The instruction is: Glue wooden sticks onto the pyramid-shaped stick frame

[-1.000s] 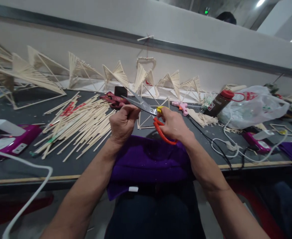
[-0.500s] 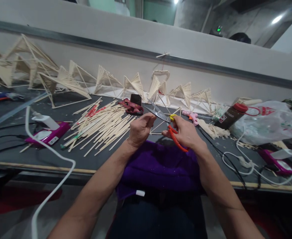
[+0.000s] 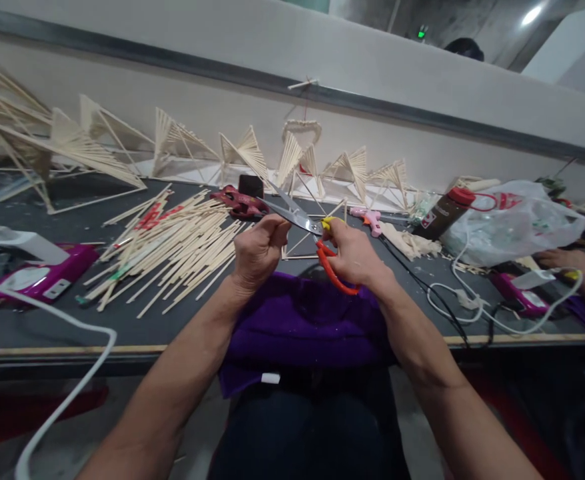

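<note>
Left hand (image 3: 260, 252) pinched, right hand (image 3: 351, 252) curled; forearms (image 3: 432, 357) angled inward.

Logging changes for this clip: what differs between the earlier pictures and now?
The other person's hand has reached in from the far right, beside the plastic bag. Otherwise, the right hand still grips the open scissors, the left hand stays by the blades, and the loose sticks stayed put.

Your dark table (image 3: 402, 313) carries a loose heap of sticks (image 3: 172, 247) (rather sprawling) and a pink glue gun (image 3: 371, 220).
</note>
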Demonstrator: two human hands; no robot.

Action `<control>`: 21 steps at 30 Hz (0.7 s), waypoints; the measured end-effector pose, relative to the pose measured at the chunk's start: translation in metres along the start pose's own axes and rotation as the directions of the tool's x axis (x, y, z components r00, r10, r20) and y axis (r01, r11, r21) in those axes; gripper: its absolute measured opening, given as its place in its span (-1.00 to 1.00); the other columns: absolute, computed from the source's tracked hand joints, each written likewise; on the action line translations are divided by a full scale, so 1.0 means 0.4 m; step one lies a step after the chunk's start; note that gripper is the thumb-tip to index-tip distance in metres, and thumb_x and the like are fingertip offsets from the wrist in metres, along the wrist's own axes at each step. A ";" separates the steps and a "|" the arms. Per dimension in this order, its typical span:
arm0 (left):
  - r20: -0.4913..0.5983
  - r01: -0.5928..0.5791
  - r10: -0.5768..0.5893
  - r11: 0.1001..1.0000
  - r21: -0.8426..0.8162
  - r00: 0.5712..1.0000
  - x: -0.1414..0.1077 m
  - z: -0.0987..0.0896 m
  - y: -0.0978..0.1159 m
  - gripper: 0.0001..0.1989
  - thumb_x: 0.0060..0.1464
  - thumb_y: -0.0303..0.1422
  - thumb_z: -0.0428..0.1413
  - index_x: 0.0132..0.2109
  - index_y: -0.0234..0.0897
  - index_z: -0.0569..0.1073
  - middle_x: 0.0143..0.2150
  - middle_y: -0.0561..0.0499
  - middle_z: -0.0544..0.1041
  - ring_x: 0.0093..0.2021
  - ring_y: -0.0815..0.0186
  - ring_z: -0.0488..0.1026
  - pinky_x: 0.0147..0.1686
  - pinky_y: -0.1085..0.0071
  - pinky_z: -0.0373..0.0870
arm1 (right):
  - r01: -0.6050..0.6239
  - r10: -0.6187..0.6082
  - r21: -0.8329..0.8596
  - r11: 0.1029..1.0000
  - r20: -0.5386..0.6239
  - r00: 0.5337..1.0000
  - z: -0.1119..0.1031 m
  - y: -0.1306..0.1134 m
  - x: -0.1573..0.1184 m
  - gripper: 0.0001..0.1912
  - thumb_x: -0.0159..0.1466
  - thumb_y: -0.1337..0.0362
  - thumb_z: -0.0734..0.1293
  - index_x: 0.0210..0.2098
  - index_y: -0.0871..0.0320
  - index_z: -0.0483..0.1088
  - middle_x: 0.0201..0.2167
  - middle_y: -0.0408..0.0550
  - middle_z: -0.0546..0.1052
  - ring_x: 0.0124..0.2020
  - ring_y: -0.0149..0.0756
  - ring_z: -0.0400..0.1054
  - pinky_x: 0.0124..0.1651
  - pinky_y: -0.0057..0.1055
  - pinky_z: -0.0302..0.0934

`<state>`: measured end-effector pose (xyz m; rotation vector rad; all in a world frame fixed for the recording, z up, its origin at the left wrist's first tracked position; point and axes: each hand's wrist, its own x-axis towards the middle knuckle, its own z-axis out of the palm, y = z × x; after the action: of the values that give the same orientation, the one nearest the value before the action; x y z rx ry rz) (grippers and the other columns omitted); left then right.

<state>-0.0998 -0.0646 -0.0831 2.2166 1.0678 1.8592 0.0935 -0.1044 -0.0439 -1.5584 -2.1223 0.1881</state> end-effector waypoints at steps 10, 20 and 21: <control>-0.088 0.079 -0.089 0.991 -0.111 0.992 0.011 -0.001 -0.014 -0.80 0.21 -0.23 0.10 -0.23 -0.25 0.52 -0.56 0.12 0.48 -0.57 0.47 0.40 -0.45 0.55 0.34 | 0.000 0.005 0.013 1.000 -0.332 0.943 -0.012 0.031 0.000 -0.86 0.13 0.21 0.30 -0.43 0.11 0.26 -0.49 -0.13 0.44 -0.48 -0.36 0.23 -0.33 -0.41 0.09; 0.018 0.038 -0.037 0.997 -0.059 0.999 0.016 -0.003 -0.023 -0.85 0.17 -0.26 0.12 -0.27 -0.22 0.52 -0.54 0.12 0.49 -0.56 0.44 0.39 -0.47 0.53 0.28 | -0.453 0.339 -0.275 0.848 -0.375 0.863 -0.233 0.235 -0.107 -0.44 0.13 -0.23 0.27 -0.26 0.17 0.39 -0.42 0.01 0.47 -0.41 -0.22 0.31 -0.37 -0.36 0.07; 0.023 0.029 -0.028 0.998 -0.056 0.999 0.017 -0.003 -0.021 -0.84 0.17 -0.25 0.12 -0.27 -0.21 0.52 -0.54 0.13 0.48 -0.56 0.44 0.39 -0.47 0.53 0.28 | -0.516 0.408 -0.356 0.779 -0.337 0.849 -0.246 0.270 -0.122 -0.40 0.13 -0.26 0.25 -0.23 0.18 0.41 -0.39 0.05 0.50 -0.38 -0.17 0.35 -0.36 -0.34 0.07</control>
<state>-0.1044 -0.0551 -0.0808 2.1744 1.0248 1.8259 0.2428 -0.1304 -0.0160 -2.2321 -1.6152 -0.3297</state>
